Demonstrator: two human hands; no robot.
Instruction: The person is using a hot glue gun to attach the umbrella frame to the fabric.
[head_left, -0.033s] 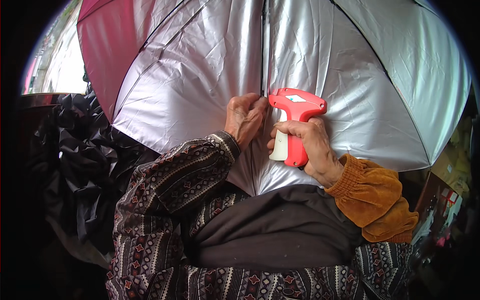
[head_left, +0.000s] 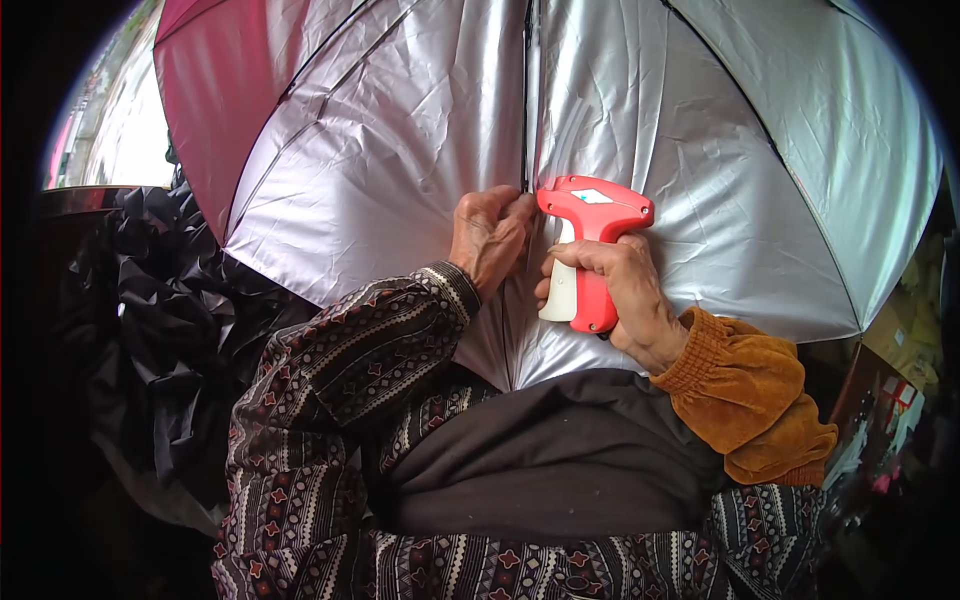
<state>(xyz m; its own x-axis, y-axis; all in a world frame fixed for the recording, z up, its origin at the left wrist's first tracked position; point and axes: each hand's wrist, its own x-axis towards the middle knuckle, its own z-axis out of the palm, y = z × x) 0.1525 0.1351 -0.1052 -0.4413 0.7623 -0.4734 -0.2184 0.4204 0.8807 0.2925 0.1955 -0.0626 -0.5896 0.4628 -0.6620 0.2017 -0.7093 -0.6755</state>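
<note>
Right hand (head_left: 625, 300) wrapped around the grip of a red tagging gun (head_left: 588, 240), fingers closed over its white trigger; gun nose points to 9 o'clock, tip right at the umbrella's centre seam. Left hand (head_left: 488, 235) sits just beside it at 9 o'clock of the gun, fingers curled and pinching the silver fabric at the seam, next to the dark rib (head_left: 526, 100) that runs up to 12 o'clock. Hands nearly touching, both pressed against the canopy.

Open umbrella (head_left: 380, 170) fills the upper frame, silver lining facing the camera; one pink panel (head_left: 205, 90) at 10 o'clock. Canopy's lower edge drapes onto the person's lap.

Left sleeve (head_left: 350, 350) is dark, patterned knit, coming in from 7 o'clock. Right cuff (head_left: 745, 385) is mustard-brown, gathered at the wrist, at 4 o'clock. Dark brown cloth (head_left: 550, 460) lies across the lap at 6 o'clock. Crumpled black fabric (head_left: 170, 300) heaped at 9 o'clock, well apart from the hands.
</note>
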